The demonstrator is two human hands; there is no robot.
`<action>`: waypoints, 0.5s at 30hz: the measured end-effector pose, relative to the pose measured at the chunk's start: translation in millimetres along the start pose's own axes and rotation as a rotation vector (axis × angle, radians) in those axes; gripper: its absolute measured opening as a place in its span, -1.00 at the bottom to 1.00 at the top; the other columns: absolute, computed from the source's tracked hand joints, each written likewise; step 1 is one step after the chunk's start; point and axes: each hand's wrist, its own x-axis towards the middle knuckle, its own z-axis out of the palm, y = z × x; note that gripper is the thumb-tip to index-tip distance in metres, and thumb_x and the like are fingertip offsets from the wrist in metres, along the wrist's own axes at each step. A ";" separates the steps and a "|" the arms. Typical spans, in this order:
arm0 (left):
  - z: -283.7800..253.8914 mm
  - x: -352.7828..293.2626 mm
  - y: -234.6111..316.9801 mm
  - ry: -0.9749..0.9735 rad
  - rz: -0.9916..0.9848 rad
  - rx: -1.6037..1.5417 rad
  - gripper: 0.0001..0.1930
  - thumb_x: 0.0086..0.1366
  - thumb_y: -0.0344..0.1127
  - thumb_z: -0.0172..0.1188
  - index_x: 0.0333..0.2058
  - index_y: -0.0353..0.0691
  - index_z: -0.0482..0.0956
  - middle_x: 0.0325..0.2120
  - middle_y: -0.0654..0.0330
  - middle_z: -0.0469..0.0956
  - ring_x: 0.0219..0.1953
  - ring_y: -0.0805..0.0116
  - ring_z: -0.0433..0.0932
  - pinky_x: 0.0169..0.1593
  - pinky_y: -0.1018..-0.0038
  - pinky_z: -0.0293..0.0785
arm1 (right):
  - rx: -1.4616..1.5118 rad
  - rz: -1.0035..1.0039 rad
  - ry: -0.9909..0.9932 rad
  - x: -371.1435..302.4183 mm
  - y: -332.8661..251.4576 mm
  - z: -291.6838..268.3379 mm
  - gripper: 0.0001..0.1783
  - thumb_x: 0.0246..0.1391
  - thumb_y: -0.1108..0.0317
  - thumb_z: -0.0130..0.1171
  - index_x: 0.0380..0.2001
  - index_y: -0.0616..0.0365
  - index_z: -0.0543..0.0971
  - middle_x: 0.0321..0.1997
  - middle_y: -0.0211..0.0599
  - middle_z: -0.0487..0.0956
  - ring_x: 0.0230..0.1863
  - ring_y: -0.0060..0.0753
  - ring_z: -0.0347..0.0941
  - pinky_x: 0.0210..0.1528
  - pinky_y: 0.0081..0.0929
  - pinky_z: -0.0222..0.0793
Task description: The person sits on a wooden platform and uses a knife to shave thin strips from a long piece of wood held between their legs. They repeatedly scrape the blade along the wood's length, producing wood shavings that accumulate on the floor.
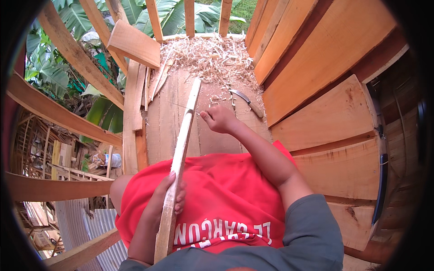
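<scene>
A long pale wooden strip (pixel 181 140) slants up from my lap to above the floorboards, its far end raised toward the shavings. Low on the strip, my left hand (pixel 169 196) is wrapped round it, fingers on its right side. My right hand (pixel 218 119) is closed in a fist just right of the strip's upper part. In line with that fist, the thin blade of a knife (pixel 182 107) crosses the strip, seen nearly edge-on; its handle is hidden in the fingers. A curved knife with a wooden handle (pixel 256 109) lies on the boards to the right.
Curly wood shavings (pixel 208 56) are heaped at the far end of the plank floor (pixel 165 122). Wide boards (pixel 325 122) stand along the right. A wooden block (pixel 134 44) rests at the far left, by slatted railings (pixel 68 122). Red cloth (pixel 221 189) covers my lap.
</scene>
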 end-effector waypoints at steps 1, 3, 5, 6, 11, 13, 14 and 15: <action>4.1 1.0 -0.3 0.010 0.015 0.020 -0.48 0.36 0.31 0.01 -0.34 -0.10 0.36 -0.69 0.36 0.27 -0.73 0.50 0.30 -0.64 0.56 0.27 | -0.010 0.049 -0.044 -2.6 -1.7 -8.0 -0.44 0.35 0.00 -0.11 -0.44 0.27 0.61 -0.39 0.18 0.61 -0.24 0.29 0.55 -0.14 0.09 0.44; 14.7 6.7 -5.8 0.045 0.007 0.052 -0.48 0.36 0.31 0.00 -0.34 -0.10 0.36 -0.69 0.36 0.27 -0.73 0.50 0.30 -0.64 0.56 0.26 | -0.043 0.088 -0.094 -14.2 4.6 -18.5 -0.45 0.36 0.01 -0.11 -0.42 0.29 0.61 -0.38 0.19 0.61 -0.23 0.30 0.54 -0.11 0.09 0.43; 21.9 12.7 -12.4 0.057 -0.023 0.078 -0.48 0.36 0.31 0.00 -0.33 -0.09 0.36 -0.69 0.36 0.27 -0.74 0.50 0.28 -0.64 0.56 0.25 | -0.085 0.057 -0.095 -25.5 14.8 -21.2 -0.45 0.35 0.03 -0.09 -0.44 0.32 0.59 -0.42 0.19 0.59 -0.26 0.31 0.53 -0.12 0.08 0.42; 21.6 14.9 -15.5 0.057 -0.050 0.088 -0.48 0.35 0.32 0.00 -0.33 -0.09 0.36 -0.69 0.36 0.26 -0.74 0.50 0.27 -0.64 0.56 0.24 | -0.109 0.062 -0.149 -31.0 15.8 -27.5 -0.45 0.36 0.04 -0.10 -0.39 0.34 0.60 -0.32 0.23 0.61 -0.19 0.29 0.54 -0.05 0.06 0.43; 36.0 32.6 -19.1 0.044 -0.116 0.096 -0.47 0.34 0.34 0.00 -0.32 -0.08 0.35 -0.71 0.38 0.23 -0.76 0.51 0.23 -0.65 0.57 0.22 | 0.096 0.107 -0.169 -46.1 46.4 -25.2 -0.45 0.39 0.03 -0.14 -0.34 0.31 0.63 -0.26 0.20 0.62 -0.15 0.24 0.54 -0.02 0.05 0.42; 27.2 40.7 -17.7 0.041 -0.128 0.066 -0.47 0.33 0.35 0.00 -0.33 -0.07 0.34 -0.71 0.39 0.23 -0.77 0.52 0.23 -0.66 0.57 0.21 | 0.036 0.157 -0.192 -44.6 33.4 -32.0 -0.45 0.39 0.02 -0.14 -0.33 0.30 0.63 -0.25 0.17 0.63 -0.14 0.23 0.55 -0.02 0.05 0.42; 27.5 42.8 -17.1 0.022 -0.118 0.071 -0.46 0.32 0.36 0.02 -0.34 -0.06 0.34 -0.71 0.40 0.23 -0.76 0.53 0.25 -0.66 0.58 0.23 | 0.023 0.170 -0.190 -43.3 34.3 -32.4 -0.43 0.39 0.00 -0.14 -0.33 0.30 0.64 -0.24 0.14 0.64 -0.14 0.21 0.56 -0.02 0.04 0.43; 29.8 45.2 -16.6 0.018 -0.114 0.081 -0.46 0.32 0.36 0.02 -0.34 -0.06 0.35 -0.71 0.40 0.24 -0.77 0.53 0.25 -0.66 0.59 0.23 | 0.036 0.173 -0.181 -44.6 37.2 -33.4 -0.43 0.39 0.00 -0.14 -0.33 0.30 0.64 -0.24 0.13 0.64 -0.14 0.21 0.56 -0.02 0.04 0.43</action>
